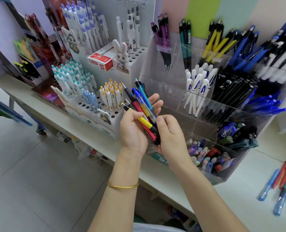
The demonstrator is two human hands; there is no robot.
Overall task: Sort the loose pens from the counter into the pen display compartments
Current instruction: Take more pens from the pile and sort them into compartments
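so, pen bundle [144, 113] in left hand [132, 133]

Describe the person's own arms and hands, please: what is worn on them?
No sleeves or gloves show; both arms are bare. The left hand has a thin gold-coloured bangle round its wrist. The right hand and wrist wear nothing. No rings are visible.

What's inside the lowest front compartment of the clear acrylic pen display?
Loose pens, pastel, blue and red, piled in the compartment. The right hand hides its left corner; anything beneath the pile is covered.
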